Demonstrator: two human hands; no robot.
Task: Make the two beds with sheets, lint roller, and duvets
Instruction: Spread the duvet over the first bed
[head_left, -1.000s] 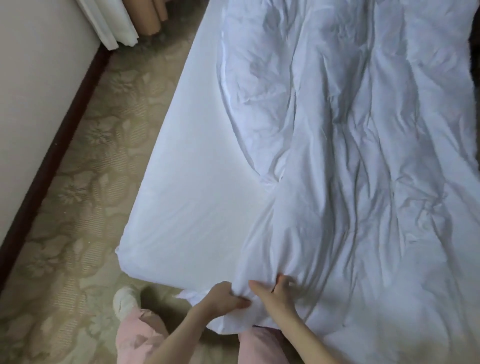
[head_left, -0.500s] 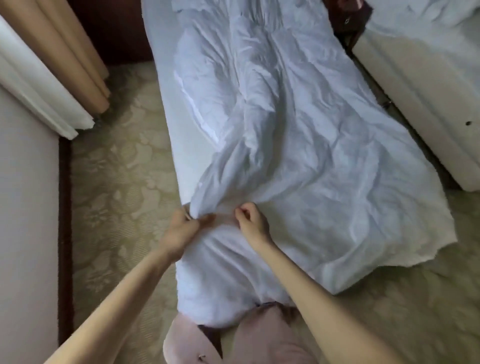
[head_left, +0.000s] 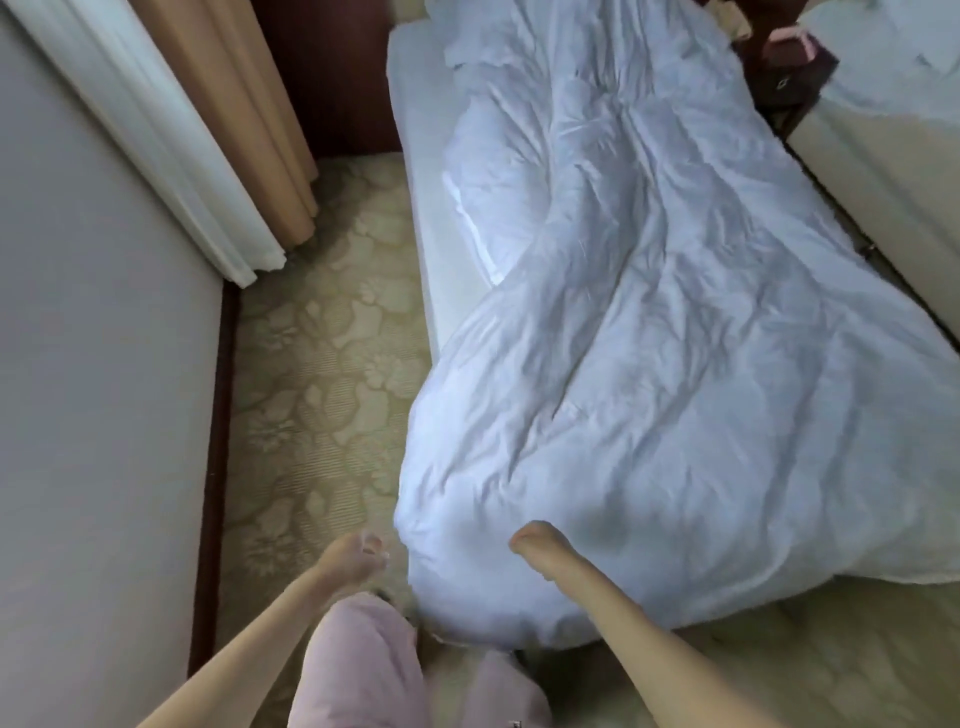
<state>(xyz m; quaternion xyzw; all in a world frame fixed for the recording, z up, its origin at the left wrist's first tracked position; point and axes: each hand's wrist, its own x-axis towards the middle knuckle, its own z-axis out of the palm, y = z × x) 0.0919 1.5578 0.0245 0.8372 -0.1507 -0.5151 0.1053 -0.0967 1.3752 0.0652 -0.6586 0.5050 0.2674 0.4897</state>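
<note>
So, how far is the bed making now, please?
Done: the near bed's sheet looks smooth, and the duvet lies on it. In hand: the right hand rests on the duvet's foot end; the left hand is beside its edge, grip blurred. Left: the duvet is rumpled and skewed, baring the sheet's left strip, and the second bed shows loose bedding.

White duvet (head_left: 649, 338), heavily creased, lying lengthwise from 12 to 6 o'clock, skewed toward 4 o'clock, near end bunched and hanging down. Smooth white sheet (head_left: 421, 171) beneath, exposed along the 11 o'clock edge.
</note>
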